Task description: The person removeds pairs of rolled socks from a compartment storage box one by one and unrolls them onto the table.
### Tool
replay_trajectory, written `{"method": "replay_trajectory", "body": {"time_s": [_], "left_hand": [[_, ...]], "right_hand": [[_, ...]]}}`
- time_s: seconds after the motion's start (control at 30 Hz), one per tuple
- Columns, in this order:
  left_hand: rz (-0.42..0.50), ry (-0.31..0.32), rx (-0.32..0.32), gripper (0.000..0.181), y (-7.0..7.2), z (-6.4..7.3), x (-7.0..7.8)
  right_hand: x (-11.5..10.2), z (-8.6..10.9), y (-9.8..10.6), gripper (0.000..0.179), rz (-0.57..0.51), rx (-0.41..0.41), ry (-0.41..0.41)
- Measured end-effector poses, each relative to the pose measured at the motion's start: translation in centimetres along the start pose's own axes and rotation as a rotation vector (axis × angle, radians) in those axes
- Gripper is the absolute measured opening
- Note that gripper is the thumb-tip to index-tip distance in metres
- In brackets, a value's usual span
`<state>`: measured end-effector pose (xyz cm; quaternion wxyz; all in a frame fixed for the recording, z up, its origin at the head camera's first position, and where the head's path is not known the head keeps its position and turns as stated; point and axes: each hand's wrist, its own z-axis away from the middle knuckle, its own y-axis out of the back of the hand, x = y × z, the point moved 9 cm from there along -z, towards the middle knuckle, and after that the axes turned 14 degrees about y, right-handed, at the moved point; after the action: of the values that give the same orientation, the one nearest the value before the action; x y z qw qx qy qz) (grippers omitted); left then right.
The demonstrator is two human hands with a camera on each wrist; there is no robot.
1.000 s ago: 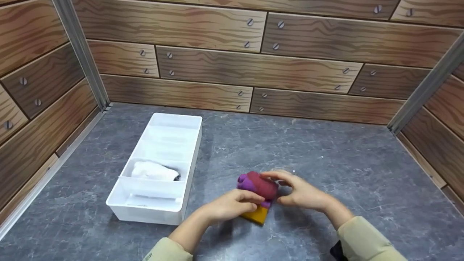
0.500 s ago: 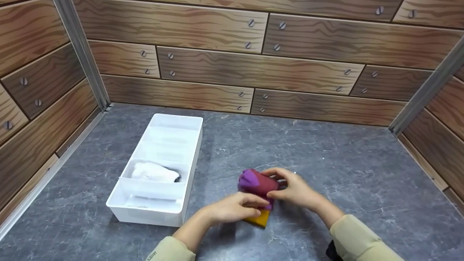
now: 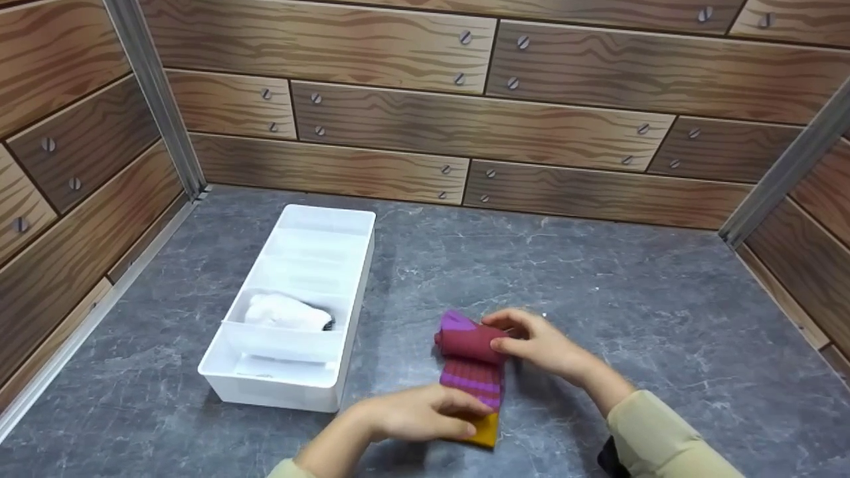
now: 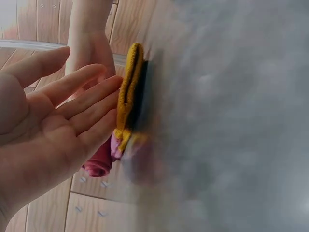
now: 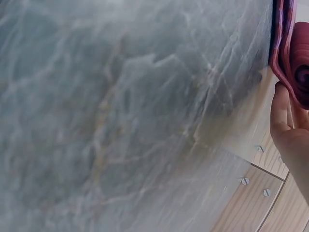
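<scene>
A pair of maroon and purple striped socks (image 3: 471, 382) lies on the tabletop, its far part wound into a thick roll (image 3: 465, 342) and its yellow cuff (image 3: 488, 431) flat toward me. My right hand (image 3: 548, 348) holds the right end of the roll, thumb on the near side and fingers beyond it. In the right wrist view the spiral end of the roll (image 5: 300, 63) shows beside the fingertips. My left hand (image 3: 418, 411) rests on the cuff end. Its extended fingers touch the yellow edge in the left wrist view, palm visible.
Left of the socks stands a long white divided box (image 3: 335, 395). A bundled white cloth item (image 3: 285, 313) with a dark end lies in one compartment. Wood-patterned walls (image 3: 398, 119) enclose the grey marbled tabletop (image 3: 631, 299) at the back and sides.
The socks' striped middle now lies exposed between roll and cuff. My left hand has moved toward me with the cuff end, while my right hand stays at the roll.
</scene>
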<state>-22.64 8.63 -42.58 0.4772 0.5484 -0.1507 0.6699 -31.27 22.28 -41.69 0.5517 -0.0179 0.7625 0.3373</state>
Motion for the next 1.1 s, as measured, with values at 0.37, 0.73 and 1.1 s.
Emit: {"method": "replay_trajectory", "body": {"time_s": [0.37,0.73,1.1], "left_hand": [[0.085,-0.007,0.056,0.037,1.4,-1.3,0.9],[0.055,0.02,0.093,0.036,3.1,-3.6,0.2],[0.018,0.017,0.038,0.037,1.8,-2.2,0.2]], "right_hand": [[-0.4,-0.6,1.1,0.031,0.096,0.069,0.095],[-1.8,-1.1,0.6,0.03,0.192,0.08,0.28],[-1.0,-1.2,0.0,0.042,0.157,0.056,0.182]]}}
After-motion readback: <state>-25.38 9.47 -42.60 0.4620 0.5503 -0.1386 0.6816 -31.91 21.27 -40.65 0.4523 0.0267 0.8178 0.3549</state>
